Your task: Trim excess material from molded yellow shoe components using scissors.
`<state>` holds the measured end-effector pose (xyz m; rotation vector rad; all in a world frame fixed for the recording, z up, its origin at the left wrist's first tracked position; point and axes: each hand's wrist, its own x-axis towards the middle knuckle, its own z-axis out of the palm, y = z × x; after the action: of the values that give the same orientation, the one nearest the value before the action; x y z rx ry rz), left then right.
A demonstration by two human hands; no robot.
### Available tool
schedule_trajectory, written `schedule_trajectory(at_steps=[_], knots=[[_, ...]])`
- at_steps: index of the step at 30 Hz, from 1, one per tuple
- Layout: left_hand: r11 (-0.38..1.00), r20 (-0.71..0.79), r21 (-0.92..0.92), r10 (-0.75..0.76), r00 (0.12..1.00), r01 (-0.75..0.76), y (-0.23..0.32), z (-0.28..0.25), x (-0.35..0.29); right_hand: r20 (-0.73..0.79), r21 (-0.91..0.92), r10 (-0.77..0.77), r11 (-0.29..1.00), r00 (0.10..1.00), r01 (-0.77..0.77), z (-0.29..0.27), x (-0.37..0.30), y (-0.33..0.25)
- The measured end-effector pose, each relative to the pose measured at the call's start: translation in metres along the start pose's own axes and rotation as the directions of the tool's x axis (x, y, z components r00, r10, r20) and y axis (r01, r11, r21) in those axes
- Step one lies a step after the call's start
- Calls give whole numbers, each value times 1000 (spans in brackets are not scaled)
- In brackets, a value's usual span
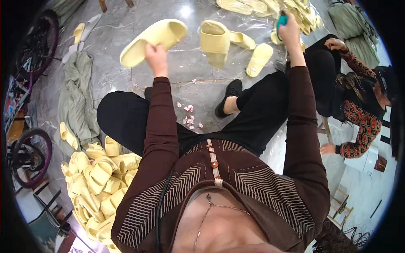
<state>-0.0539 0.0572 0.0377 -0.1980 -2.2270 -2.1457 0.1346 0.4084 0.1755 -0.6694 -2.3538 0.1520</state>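
My left hand (156,58) is closed on the edge of a pale yellow slipper (137,47), held over the grey floor with its toe strap pointing up and to the right. At the upper right, my right hand (290,31) grips a teal-handled tool (281,21); its working end is hard to make out, so I cannot tell its kind. Between my hands is another yellow slipper (214,40), slightly blurred at its lower end. Beside it lie a slipper on its side (242,40) and one showing its sole (259,60).
A large heap of yellow slippers (101,177) is on my left, and another pile (301,17) lies far right near clear plastic. Small pinkish scraps (190,120) dot the floor between my feet. A seated co-worker (358,105) is at right. Grey-green cloth (76,97) and bicycles (31,156) stand left.
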Motion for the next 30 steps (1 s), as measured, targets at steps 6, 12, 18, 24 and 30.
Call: schedule_trajectory(at_steps=[6, 12, 18, 24, 30], knots=[[849, -218, -520, -232, 948, 88, 26, -15, 27, 128, 135, 279, 946, 952, -295, 14, 11, -1], [759, 53, -613, -238, 970, 220, 98, 5, 41, 322, 29, 55, 997, 945, -68, 71, -5, 53], [779, 231, -563, -174, 957, 277, 139, 15, 70, 280, 173, 35, 981, 959, -86, 79, 14, -2], [634, 356, -632, -274, 893, 446, 144, 30, 87, 225, 854, -52, 492, 973, -171, 74, 18, -125], [556, 421, -632, -337, 842, 539, 134, 38, 92, 140, 790, 107, 587, 984, -176, 126, -17, -208]])
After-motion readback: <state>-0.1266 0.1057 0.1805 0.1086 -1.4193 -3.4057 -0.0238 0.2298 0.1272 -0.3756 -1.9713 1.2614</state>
